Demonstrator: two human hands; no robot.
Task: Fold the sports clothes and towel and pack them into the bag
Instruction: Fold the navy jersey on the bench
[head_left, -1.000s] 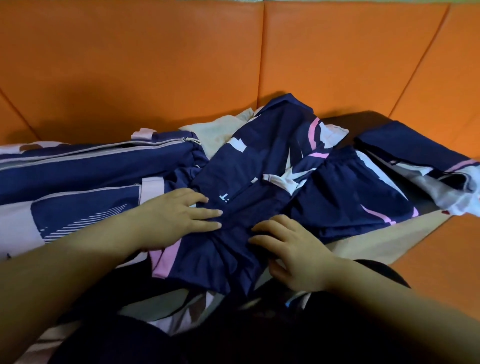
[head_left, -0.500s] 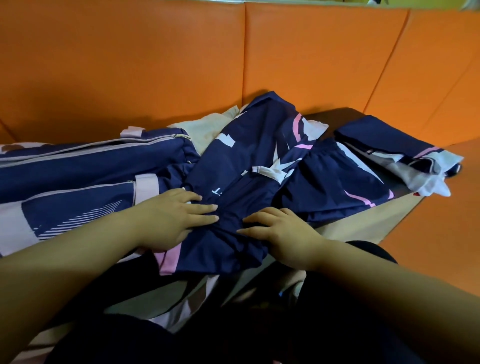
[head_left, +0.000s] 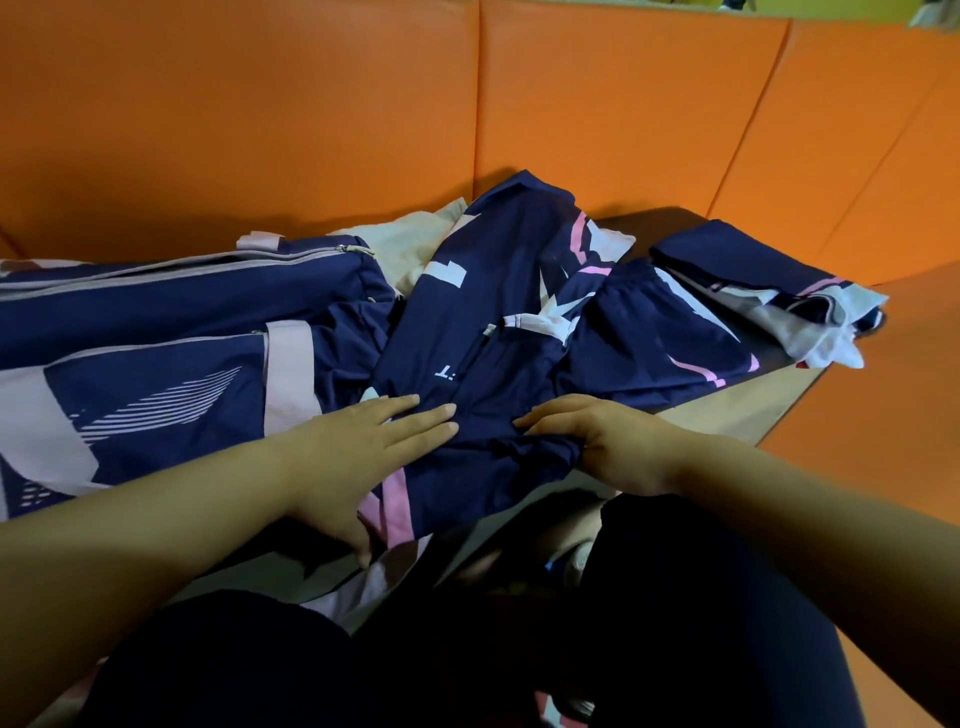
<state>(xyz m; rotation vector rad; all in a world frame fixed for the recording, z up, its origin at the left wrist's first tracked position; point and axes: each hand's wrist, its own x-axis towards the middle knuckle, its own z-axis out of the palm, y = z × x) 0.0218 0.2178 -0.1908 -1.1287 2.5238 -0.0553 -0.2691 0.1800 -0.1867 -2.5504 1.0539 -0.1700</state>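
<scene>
A navy sports shirt (head_left: 498, 312) with pink and white stripes lies spread in the middle of the seat. My left hand (head_left: 358, 447) presses flat on its near left part with straight fingers. My right hand (head_left: 597, 441) rests on its near right edge, fingers bent over a bunched fold of the fabric. Navy shorts (head_left: 660, 332) lie just right of the shirt. A folded navy and white garment (head_left: 769, 280) sits at the far right. The navy and pink sports bag (head_left: 171, 332) lies at the left, its zip running along the top. A cream towel (head_left: 415, 239) shows behind the shirt.
An orange sofa backrest (head_left: 597, 104) rises behind everything, and an orange seat cushion (head_left: 872, 415) extends to the right. My dark-clothed legs (head_left: 675, 623) fill the bottom of the view. A beige sheet (head_left: 727, 410) lies under the clothes.
My left hand has flattened and slid a little over the shirt. My right hand has drawn the near edge of the shirt together. The view has shifted slightly left.
</scene>
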